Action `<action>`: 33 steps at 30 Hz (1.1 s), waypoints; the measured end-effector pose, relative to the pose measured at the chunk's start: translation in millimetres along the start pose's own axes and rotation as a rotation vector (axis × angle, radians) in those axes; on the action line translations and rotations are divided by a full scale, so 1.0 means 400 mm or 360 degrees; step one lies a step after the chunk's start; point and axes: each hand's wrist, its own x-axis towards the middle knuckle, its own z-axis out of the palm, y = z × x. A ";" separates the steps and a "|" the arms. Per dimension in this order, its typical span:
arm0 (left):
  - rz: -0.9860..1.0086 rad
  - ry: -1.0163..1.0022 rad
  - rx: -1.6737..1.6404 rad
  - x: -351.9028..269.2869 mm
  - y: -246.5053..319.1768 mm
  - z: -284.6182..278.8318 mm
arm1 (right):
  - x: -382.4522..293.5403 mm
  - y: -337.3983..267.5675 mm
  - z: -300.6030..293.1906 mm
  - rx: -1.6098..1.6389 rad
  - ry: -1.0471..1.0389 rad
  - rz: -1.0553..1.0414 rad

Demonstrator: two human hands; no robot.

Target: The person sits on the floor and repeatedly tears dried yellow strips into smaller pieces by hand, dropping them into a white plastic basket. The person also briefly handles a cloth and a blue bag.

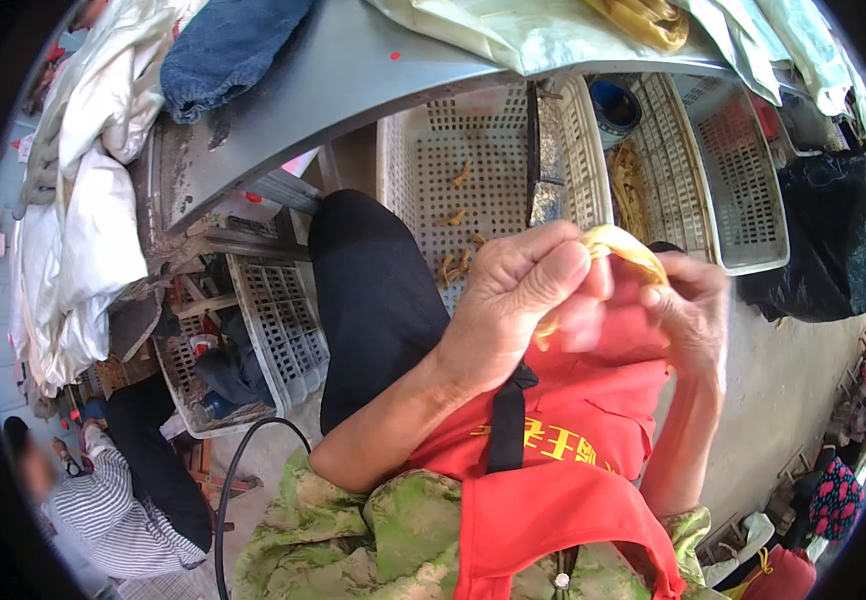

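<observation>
My left hand [511, 289] pinches one end of a yellow, pliable strip [628, 246] between thumb and fingers. My right hand [692, 315], slightly blurred, grips the strip farther along. The strip arches between both hands above my red apron [568, 390]. A short yellow end hangs below my left hand, where fingers partly hide it. Beyond my hands stands a pale perforated plastic crate [403, 150] with several small yellow scraps [451, 219] on its floor. In the crate to its right lies a bundle of long yellow strands [628, 187].
A grey table [313, 82] crosses ahead, bearing white sheeting [463, 30], a yellow bundle [658, 22] and a blue cloth sleeve [230, 56]. A blue-rimmed round container [596, 97] stands in the right crate. A black plastic bag [838, 240] sits right; a person [125, 517] in stripes sits left.
</observation>
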 end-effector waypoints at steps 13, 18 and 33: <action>-0.0071 0.0313 0.2001 -0.036 0.041 -0.091 | 0.006 0.020 0.059 -0.0730 0.0216 -0.0720; -0.0161 0.0237 0.1575 -0.029 0.023 -0.117 | -0.003 0.046 0.085 0.0100 0.0035 -0.0207; 0.0139 0.0712 0.3071 0.036 0.075 -0.183 | 0.073 0.018 -0.064 -0.0675 0.0509 -0.0234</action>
